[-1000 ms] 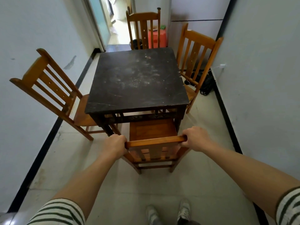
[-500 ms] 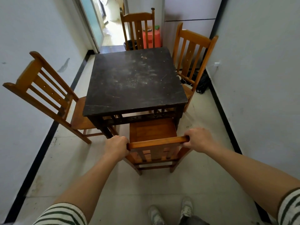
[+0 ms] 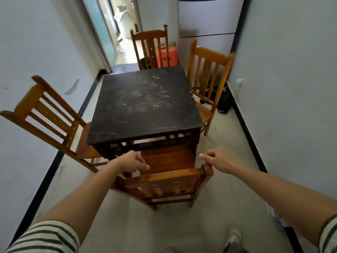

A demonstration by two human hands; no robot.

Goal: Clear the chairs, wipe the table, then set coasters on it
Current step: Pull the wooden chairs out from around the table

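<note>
At the near edge of the dusty dark table, the near chair stands partly drawn out, both the left hand and right hand loosely curled, empty, poised above its top rail, presumably between grips.

Behind the tabletop, the far chair is hidden from the seat down. The near chair seat is partly tucked beneath it. A shoe is cut off by the bottom edge.
</note>
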